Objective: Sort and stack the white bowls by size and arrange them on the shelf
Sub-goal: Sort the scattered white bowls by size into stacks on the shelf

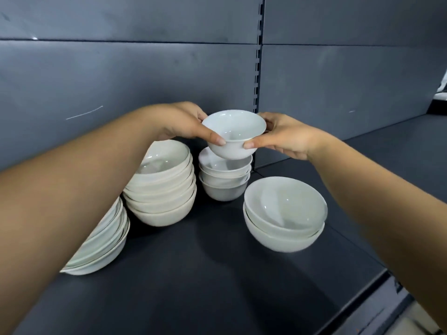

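Dark grey shelf (217,274) and panelled back wall fill the frame. At centre, a small white bowl (234,131) is held just above a stack of small bowls (223,182), with the fingers of the left hand (183,124) and right hand (285,136) clamped on its sides. Larger bowl stacks are seen at lower left (104,247), centre left (162,187) and right (284,213).

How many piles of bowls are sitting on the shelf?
4. A wide pile at far left, partly hidden by the arm; a medium pile beside it; a small pile at the back, under the held bowl; a pile of two on the right.
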A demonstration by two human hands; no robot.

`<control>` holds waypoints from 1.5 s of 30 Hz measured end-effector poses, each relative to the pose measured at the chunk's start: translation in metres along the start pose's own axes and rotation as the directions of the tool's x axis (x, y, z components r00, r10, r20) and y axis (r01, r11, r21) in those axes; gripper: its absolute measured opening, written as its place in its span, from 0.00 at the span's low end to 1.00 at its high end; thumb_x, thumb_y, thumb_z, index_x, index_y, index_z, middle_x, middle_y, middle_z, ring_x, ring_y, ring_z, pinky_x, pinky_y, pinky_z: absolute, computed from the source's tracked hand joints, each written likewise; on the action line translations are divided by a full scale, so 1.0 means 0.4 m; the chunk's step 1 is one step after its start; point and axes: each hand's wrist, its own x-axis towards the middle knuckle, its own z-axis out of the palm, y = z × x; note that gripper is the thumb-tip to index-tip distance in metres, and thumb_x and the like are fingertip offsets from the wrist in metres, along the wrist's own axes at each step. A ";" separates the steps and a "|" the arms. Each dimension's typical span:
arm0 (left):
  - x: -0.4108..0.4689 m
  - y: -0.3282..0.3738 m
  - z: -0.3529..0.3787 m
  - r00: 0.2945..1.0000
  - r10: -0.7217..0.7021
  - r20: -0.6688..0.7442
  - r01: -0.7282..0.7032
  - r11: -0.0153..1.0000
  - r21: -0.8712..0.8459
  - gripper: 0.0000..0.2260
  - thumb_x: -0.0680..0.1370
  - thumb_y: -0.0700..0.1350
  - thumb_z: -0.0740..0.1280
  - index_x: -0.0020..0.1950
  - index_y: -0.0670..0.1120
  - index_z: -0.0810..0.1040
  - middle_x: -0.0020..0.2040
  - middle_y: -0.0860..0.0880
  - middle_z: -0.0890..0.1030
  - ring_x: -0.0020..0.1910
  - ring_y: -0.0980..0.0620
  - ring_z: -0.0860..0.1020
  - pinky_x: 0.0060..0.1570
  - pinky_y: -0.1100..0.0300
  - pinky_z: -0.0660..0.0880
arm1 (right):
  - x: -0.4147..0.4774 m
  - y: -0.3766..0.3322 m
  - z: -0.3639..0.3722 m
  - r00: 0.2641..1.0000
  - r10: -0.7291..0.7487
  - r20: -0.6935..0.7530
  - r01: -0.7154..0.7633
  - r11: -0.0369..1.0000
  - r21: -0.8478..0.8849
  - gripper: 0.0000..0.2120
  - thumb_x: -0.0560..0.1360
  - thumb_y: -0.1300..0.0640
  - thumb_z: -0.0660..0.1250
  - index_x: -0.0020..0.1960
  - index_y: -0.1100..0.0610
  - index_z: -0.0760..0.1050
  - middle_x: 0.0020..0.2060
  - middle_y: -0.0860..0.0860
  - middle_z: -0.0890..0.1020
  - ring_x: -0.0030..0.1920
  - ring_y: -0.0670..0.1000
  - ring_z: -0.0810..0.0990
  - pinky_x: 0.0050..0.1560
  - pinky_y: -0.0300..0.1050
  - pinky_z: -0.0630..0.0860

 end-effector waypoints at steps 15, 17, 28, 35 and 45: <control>0.108 -0.040 -0.004 0.954 -0.265 0.138 0.170 0.862 0.478 0.43 0.43 0.66 0.72 0.51 0.41 0.81 0.52 0.42 0.83 0.51 0.44 0.80 0.57 0.52 0.74 | 0.115 0.110 0.007 0.979 0.197 0.046 -0.172 0.931 -0.322 0.28 0.59 0.52 0.79 0.56 0.54 0.73 0.52 0.47 0.81 0.56 0.48 0.77 0.62 0.47 0.72; 0.113 -0.039 -0.006 0.954 -0.266 0.137 0.164 0.847 0.505 0.44 0.42 0.67 0.72 0.50 0.41 0.81 0.51 0.41 0.83 0.44 0.46 0.78 0.53 0.52 0.75 | 0.113 0.114 0.007 0.977 0.201 0.070 -0.171 0.936 -0.308 0.24 0.63 0.55 0.78 0.55 0.54 0.73 0.51 0.47 0.81 0.56 0.48 0.77 0.61 0.44 0.72; 0.129 -0.042 0.022 0.941 -0.324 0.096 0.197 0.757 0.624 0.35 0.53 0.61 0.78 0.52 0.41 0.80 0.51 0.43 0.82 0.52 0.42 0.80 0.55 0.50 0.75 | 0.098 0.110 0.007 0.974 0.143 0.178 -0.092 0.959 -0.266 0.17 0.67 0.67 0.73 0.44 0.48 0.72 0.41 0.40 0.79 0.41 0.35 0.78 0.43 0.25 0.74; 0.136 -0.055 0.031 0.947 -0.314 0.073 0.199 0.745 0.636 0.28 0.60 0.58 0.77 0.51 0.41 0.79 0.49 0.44 0.82 0.47 0.43 0.79 0.48 0.55 0.75 | 0.106 0.100 0.008 0.978 0.142 0.155 -0.080 0.933 -0.350 0.16 0.65 0.62 0.75 0.45 0.47 0.73 0.45 0.42 0.80 0.49 0.42 0.78 0.53 0.36 0.73; 0.042 0.005 0.018 0.994 -0.048 -0.096 0.090 0.856 0.508 0.35 0.56 0.72 0.64 0.50 0.45 0.71 0.50 0.49 0.72 0.50 0.49 0.72 0.56 0.58 0.67 | 0.024 0.091 -0.033 0.970 0.238 -0.058 -0.245 0.948 -0.201 0.45 0.64 0.49 0.75 0.74 0.56 0.56 0.72 0.49 0.64 0.71 0.49 0.64 0.71 0.48 0.61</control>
